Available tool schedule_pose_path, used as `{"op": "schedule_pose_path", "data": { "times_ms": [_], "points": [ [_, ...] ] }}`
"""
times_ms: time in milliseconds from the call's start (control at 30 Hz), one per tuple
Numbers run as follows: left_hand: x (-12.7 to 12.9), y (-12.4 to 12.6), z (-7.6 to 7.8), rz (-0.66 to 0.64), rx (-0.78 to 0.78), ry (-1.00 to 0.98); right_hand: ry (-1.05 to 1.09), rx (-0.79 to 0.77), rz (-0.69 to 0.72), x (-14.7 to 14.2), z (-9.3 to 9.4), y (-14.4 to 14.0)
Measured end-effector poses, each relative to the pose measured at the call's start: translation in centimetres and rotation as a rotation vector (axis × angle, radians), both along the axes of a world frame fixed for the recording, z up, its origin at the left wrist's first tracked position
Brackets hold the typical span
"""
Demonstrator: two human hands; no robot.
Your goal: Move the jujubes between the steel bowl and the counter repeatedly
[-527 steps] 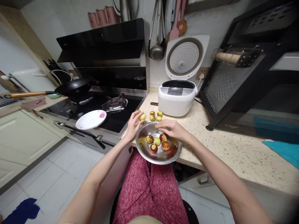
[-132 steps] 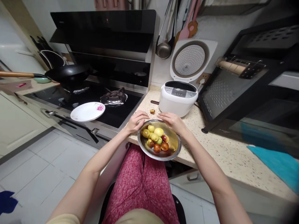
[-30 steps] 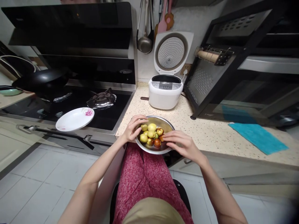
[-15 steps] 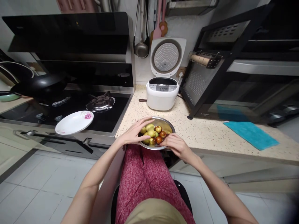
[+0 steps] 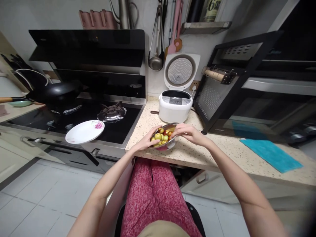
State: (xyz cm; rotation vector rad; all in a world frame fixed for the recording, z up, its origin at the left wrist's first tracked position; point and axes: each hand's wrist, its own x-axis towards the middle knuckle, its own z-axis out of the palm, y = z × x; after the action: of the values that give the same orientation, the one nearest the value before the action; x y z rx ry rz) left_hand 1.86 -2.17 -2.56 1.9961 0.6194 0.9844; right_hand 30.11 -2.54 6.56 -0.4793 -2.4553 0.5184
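The round shiny metal bowl (image 5: 165,141) of small green and red fruits (image 5: 161,136) is tipping above the speckled counter (image 5: 217,154), because the left hand (image 5: 148,140) at 9 o'clock and right hand (image 5: 189,133) at 3 o'clock are gripping its rim (white rice cooker (image 5: 175,105) at 12 o'clock).

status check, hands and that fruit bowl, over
Left hand and right hand both gripping the metal bowl rim, bowl tilted. Fruit inside. Rice cooker just behind, open.
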Motion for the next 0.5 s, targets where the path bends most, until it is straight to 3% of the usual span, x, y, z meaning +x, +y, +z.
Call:
{"op": "schedule_pose_path", "data": {
  "times_ms": [267, 500],
  "points": [
    [0.2, 1.4, -0.7, 0.061, -0.156, -0.047, -0.074, -0.232, 0.090, -1.2, 2.5, 4.2],
    [0.1, 1.9, -0.9, 0.165, -0.166, -0.063, -0.183, -0.357, 0.104, -2.8, 4.7, 6.9]
  ]
}}
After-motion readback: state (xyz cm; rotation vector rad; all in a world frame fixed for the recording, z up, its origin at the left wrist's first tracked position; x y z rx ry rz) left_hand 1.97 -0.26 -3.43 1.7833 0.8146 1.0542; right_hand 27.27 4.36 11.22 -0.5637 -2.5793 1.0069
